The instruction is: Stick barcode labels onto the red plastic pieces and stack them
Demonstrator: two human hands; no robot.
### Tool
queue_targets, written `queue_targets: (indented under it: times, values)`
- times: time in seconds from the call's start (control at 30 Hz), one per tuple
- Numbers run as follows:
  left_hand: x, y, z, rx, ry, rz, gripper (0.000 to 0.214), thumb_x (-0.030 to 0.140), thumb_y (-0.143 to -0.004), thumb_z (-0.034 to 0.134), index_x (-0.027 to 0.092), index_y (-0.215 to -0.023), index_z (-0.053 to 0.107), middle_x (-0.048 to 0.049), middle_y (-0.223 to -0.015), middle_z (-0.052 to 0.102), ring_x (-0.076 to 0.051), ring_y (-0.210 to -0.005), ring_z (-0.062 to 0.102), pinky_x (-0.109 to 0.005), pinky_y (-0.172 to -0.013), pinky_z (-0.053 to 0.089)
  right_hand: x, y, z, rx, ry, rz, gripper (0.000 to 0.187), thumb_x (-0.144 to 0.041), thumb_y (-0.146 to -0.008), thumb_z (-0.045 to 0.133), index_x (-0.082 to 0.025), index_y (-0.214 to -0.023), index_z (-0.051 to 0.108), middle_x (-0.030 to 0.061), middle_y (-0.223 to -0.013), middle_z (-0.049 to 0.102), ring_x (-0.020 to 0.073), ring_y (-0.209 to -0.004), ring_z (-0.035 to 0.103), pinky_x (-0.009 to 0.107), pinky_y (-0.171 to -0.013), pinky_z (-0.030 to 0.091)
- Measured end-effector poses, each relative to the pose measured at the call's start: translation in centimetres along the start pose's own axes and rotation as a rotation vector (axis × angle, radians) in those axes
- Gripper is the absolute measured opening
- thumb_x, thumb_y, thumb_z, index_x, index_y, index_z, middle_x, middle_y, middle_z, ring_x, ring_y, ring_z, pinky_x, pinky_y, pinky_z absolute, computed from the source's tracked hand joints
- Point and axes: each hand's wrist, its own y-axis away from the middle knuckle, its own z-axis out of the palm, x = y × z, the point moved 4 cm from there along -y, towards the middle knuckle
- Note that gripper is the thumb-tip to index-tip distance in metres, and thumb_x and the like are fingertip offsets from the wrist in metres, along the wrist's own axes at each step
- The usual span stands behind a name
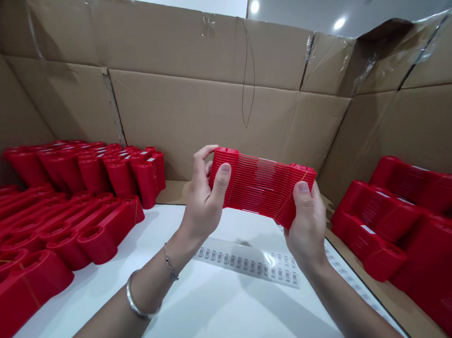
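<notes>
Between my two hands, above the white table top, is a bundle of stacked red plastic pieces [259, 184], its layered side turned toward me. My left hand [208, 193] grips the bundle's left end, thumb in front and fingers behind. The right end is in my right hand [307, 222], its thumb pressed on the front; its other fingers are mostly hidden behind. A thin rubber band [291, 196] runs aslant around the bundle near that end. Below it on the table lies a clear sheet of small printed labels [248, 265].
Many red bundles [103, 238] stand and lie in rows on the left. More red stacks [375, 239] are piled at the right on cardboard. Tall cardboard walls [176, 110] enclose the back and sides, with a thin dark loop of cord [250, 89] hanging on the back one.
</notes>
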Motion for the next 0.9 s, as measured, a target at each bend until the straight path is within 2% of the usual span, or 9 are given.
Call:
queue_targets:
  times: [0.2, 0.27, 0.3, 0.37, 0.43, 0.5, 0.63, 0.9]
  values:
    - [0.0, 0.1, 0.1, -0.027, -0.024, 0.001, 0.036, 0.040, -0.092, 0.040, 0.024, -0.124, 0.036, -0.0066, -0.104, 0.057, -0.017, -0.092, 0.059, -0.027, -0.073, 0.050, -0.1, 0.0, -0.1, 0.007, -0.026, -0.006, 0.034, -0.047, -0.088, 0.043, -0.023, -0.111, 0.048, 0.0085, -0.105, 0.058, 0.0207, -0.090, 0.060, 0.031, -0.067, 0.053]
    - [-0.1, 0.1, 0.1, -0.021, -0.114, 0.056, 0.037, 0.038, -0.094, 0.037, 0.025, -0.128, 0.031, -0.0077, -0.106, 0.055, -0.018, -0.094, 0.057, -0.028, -0.075, 0.049, -0.2, 0.0, -0.1, 0.009, -0.030, -0.014, 0.033, -0.047, -0.088, 0.044, -0.023, -0.110, 0.049, 0.0085, -0.105, 0.058, 0.0210, -0.090, 0.060, 0.031, -0.067, 0.053]
    - [0.1, 0.2, 0.0, -0.001, -0.199, 0.136, 0.039, 0.037, -0.094, 0.037, 0.025, -0.130, 0.029, -0.0086, -0.110, 0.053, -0.019, -0.099, 0.055, -0.030, -0.078, 0.048, -0.2, 0.0, -0.2, 0.014, -0.024, -0.016, 0.033, -0.046, -0.088, 0.044, -0.023, -0.110, 0.049, 0.0086, -0.105, 0.058, 0.0212, -0.090, 0.061, 0.032, -0.067, 0.053]
    - [0.8, 0.7, 0.2, 0.050, -0.435, 0.419, 0.044, 0.036, -0.091, 0.044, 0.026, -0.132, 0.030, -0.0099, -0.119, 0.045, -0.023, -0.110, 0.047, -0.035, -0.087, 0.045, -0.4, -0.1, -0.2, 0.034, -0.021, -0.019, 0.033, -0.046, -0.088, 0.044, -0.022, -0.111, 0.049, 0.0085, -0.105, 0.059, 0.0217, -0.091, 0.061, 0.033, -0.068, 0.053]
    - [1.5, 1.6, 0.8, 0.081, -0.673, 0.735, 0.047, 0.040, -0.085, 0.053, 0.026, -0.128, 0.039, -0.0100, -0.124, 0.038, -0.026, -0.116, 0.038, -0.040, -0.094, 0.039, -0.6, -0.1, -0.3, 0.059, -0.029, -0.028, 0.032, -0.045, -0.088, 0.044, -0.022, -0.110, 0.050, 0.0080, -0.104, 0.059, 0.0220, -0.092, 0.061, 0.035, -0.071, 0.053]
    - [1.6, 2.3, 1.6, 0.078, -0.828, 0.902, 0.047, 0.049, -0.081, 0.055, 0.025, -0.121, 0.049, -0.0099, -0.122, 0.038, -0.028, -0.116, 0.035, -0.043, -0.098, 0.035, -0.9, -0.1, -0.4, 0.074, -0.016, -0.045, 0.031, -0.045, -0.088, 0.044, -0.022, -0.109, 0.050, 0.0074, -0.104, 0.060, 0.0217, -0.093, 0.060, 0.036, -0.073, 0.053]
    - [1.5, 2.6, 2.2, 0.082, -0.922, 0.929, 0.047, 0.058, -0.077, 0.054, 0.028, -0.114, 0.056, -0.0087, -0.116, 0.044, -0.027, -0.113, 0.037, -0.044, -0.097, 0.034, -1.3, -0.1, -0.4, 0.076, 0.040, -0.065, 0.032, -0.044, -0.089, 0.043, -0.022, -0.112, 0.049, 0.0077, -0.105, 0.060, 0.0206, -0.092, 0.061, 0.033, -0.071, 0.053]
    - [1.0, 2.8, 2.0, 0.070, -0.882, 0.972, 0.040, 0.046, -0.075, 0.064, 0.026, -0.110, 0.059, -0.0075, -0.107, 0.050, -0.025, -0.107, 0.043, -0.040, -0.091, 0.040, -1.3, 0.0, -0.2, 0.068, 0.006, -0.040, 0.034, -0.044, -0.089, 0.044, -0.022, -0.114, 0.048, 0.0080, -0.107, 0.060, 0.0213, -0.094, 0.060, 0.033, -0.069, 0.053]
